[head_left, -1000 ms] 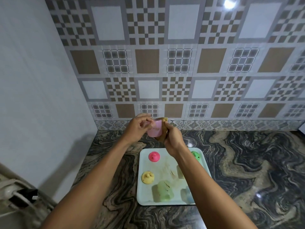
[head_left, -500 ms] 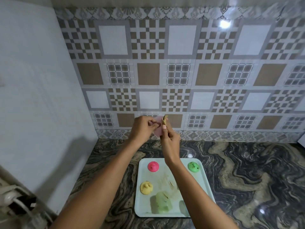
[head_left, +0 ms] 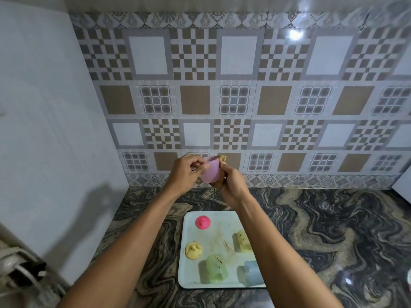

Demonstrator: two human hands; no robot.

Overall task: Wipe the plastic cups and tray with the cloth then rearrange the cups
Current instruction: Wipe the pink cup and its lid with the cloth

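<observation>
Above the swirly counter [head_left: 322, 230] and dirty tray [head_left: 189, 276], the left hand [head_left: 184, 174] pinches a light, slippery pink cup [head_left: 211, 172] by its rim while the right hand [head_left: 233, 183] squeezes the soft cloth [head_left: 222, 160] against it.

tray [head_left: 189, 274] crowded with cups (five visible), bare counter [head_left: 333, 230] right, wall [head_left: 44, 130] blocks left

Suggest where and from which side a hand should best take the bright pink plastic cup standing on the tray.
Probably from above, fingers pinching the side walls of the bright pink plastic cup. It appears to stand upside down in the far left corner of the white rectangular tray, so its closed base faces up and its rim lies against the tray. No other cup crowds it, so either side is free.
</observation>
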